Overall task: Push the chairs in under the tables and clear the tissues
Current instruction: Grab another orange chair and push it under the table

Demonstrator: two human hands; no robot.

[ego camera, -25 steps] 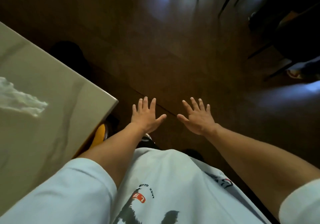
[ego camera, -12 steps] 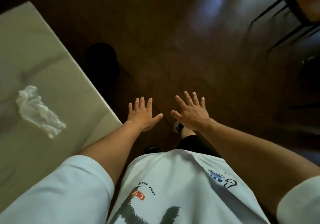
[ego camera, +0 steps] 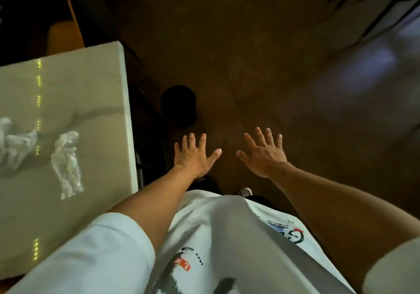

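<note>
A dark wooden floor (ego camera: pixel 284 71) fills most of the head view, with pale window glare across its right side. At left stands a pale marble-look table (ego camera: pixel 68 93), its near corner reaching toward the person's body. A person in a white printed T-shirt (ego camera: pixel 222 237) stands just beside the table's right edge, both bare forearms stretched forward over the floor. Beyond the table's far edge a chair with an orange seat (ego camera: pixel 66 32) shows dimly. A dark round object (ego camera: pixel 179 105) sits on the floor just past the table's right side; what it is cannot be told. 2 crumpled white tissues lie on the tabletop: the left tissue (ego camera: pixel 13 143) at the frame's edge, the right tissue (ego camera: pixel 67 162) nearer the person. The left hand (ego camera: pixel 193 157) and the right hand (ego camera: pixel 264 155) hang palm-down, fingers spread apart, holding nothing and touching nothing.
</note>
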